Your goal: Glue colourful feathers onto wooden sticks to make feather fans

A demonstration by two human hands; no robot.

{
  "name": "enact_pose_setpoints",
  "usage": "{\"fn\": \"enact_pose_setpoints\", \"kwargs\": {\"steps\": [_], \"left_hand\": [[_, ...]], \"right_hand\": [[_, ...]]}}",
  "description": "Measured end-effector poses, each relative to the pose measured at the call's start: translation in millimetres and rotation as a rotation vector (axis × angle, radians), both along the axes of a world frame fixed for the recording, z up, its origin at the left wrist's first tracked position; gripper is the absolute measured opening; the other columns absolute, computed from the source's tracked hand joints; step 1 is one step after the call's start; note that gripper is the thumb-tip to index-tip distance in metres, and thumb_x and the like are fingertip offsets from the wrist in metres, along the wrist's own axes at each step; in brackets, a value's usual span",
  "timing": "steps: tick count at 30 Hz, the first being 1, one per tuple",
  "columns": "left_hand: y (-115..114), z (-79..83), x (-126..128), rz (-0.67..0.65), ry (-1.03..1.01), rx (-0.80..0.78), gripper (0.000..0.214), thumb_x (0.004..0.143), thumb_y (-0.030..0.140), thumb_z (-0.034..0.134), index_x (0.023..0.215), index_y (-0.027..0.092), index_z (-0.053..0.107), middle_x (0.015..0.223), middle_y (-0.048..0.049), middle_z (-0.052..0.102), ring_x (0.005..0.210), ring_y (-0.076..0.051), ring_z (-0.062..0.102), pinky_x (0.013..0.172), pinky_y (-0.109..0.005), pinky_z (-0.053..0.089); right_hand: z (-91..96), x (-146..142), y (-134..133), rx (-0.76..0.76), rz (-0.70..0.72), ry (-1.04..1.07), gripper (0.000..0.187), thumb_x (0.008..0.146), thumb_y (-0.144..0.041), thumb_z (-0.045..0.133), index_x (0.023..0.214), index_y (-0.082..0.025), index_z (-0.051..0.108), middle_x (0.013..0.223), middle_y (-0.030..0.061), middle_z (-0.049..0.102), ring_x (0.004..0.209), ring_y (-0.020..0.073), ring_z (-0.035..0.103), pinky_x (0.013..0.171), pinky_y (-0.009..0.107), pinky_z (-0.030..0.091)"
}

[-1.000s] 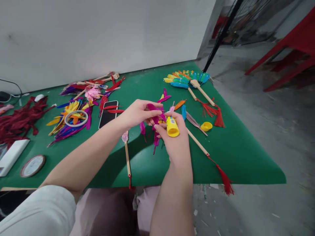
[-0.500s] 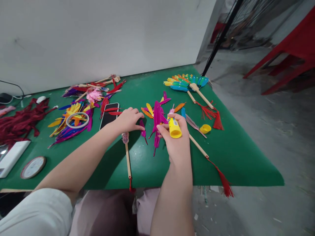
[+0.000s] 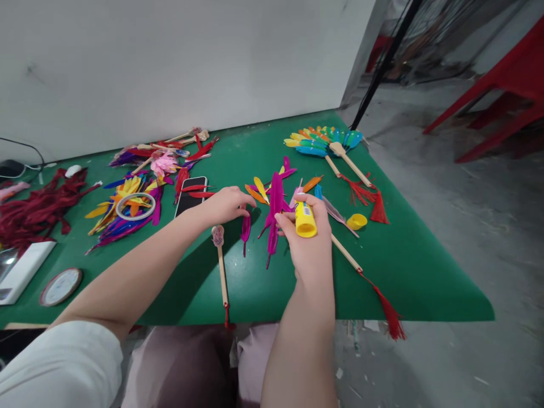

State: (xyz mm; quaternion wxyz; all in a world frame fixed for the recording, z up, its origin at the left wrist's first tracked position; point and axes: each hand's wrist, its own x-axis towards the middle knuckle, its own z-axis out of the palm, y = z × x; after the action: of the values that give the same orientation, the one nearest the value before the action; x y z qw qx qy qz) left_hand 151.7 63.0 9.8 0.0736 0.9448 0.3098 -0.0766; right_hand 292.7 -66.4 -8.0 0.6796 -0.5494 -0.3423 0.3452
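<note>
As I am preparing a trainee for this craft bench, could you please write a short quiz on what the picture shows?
1. Multiple choice: what does the right hand grip? A) a pair of scissors B) a yellow glue tube C) a paintbrush
2. True or false: the yellow cap sits on the tube.
3. Fill in: the left hand touches a magenta ____ lying on the green mat.

Key: 1 B. 2 False: the cap lies on the mat, to the right of the right hand. 3 feather.
</note>
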Motion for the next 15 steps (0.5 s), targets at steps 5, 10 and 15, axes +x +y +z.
{"fn": "enact_pose_setpoints", "kwargs": {"steps": [5,10,15], "left_hand": [[-7.6,6.3,-1.7,0.062,-0.002,0.06,0.031,0.081,0.029,0.056,0.11,0.019,0.059,0.088,-0.0061,0.067,0.088,-0.021,0.057,0.077,-0.03,0.04],[-50.4,0.3,-6.1,0.366,0.019,0.074,0.043,0.081,0.045,0.052,0.111,0.016,0.052,0.083,-0.0109,0.064,0.081,-0.027,0.06,0.065,-0.032,0.043],[-89.5,-16.4,1.5,0.453,-0.092,-0.051,0.036,0.084,0.027,0.049,0.118,0.018,0.044,0.091,-0.0107,0.064,0.087,-0.025,0.061,0.069,-0.032,0.043]], "right_hand": [[0.7,0.8,-0.4,0.002,-0.024,0.028,0.036,0.064,-0.021,0.068,0.096,-0.028,0.051,0.082,-0.0033,0.057,0.065,0.0135,0.06,0.065,0.034,0.052],[2.0,2.1,-1.0,0.066,-0.143,0.079,0.038,0.065,-0.022,0.068,0.098,-0.03,0.05,0.072,-0.0055,0.054,0.059,0.0122,0.058,0.058,0.03,0.051],[6.6,1.9,-1.6,0.093,-0.176,0.113,0.04,0.062,-0.022,0.071,0.096,-0.029,0.05,0.074,-0.0049,0.057,0.062,0.013,0.059,0.057,0.029,0.052]]}}
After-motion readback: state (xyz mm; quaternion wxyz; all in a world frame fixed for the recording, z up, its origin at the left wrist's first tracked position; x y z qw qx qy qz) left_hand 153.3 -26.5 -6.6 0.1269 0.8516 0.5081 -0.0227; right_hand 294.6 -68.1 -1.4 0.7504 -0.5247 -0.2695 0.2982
